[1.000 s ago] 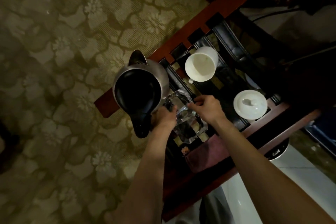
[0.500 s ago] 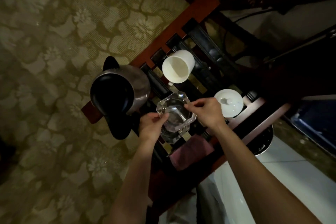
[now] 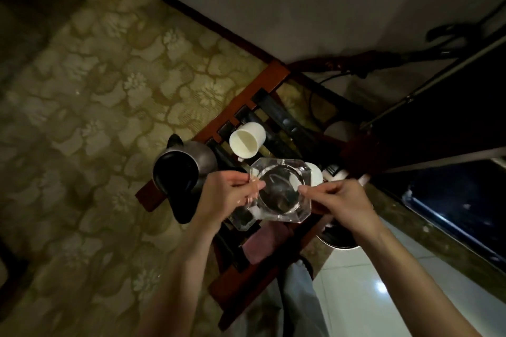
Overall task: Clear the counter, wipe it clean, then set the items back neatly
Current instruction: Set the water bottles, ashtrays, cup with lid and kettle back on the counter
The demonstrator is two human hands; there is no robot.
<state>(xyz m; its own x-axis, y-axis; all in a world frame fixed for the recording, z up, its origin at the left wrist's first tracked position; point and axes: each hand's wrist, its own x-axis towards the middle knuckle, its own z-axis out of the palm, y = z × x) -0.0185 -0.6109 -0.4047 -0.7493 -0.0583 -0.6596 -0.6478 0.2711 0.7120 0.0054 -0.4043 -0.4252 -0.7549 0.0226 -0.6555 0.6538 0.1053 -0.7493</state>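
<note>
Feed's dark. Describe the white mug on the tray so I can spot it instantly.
Find the red-brown wooden tea tray beside the floral carpet. At its carpet-side edge sits the steel kettle with a black lid; the white mug is right beside it, toward the wall, just beyond the glass ashtray held in both hands. It is the only open white vessel, tall and straight-sided.
</note>
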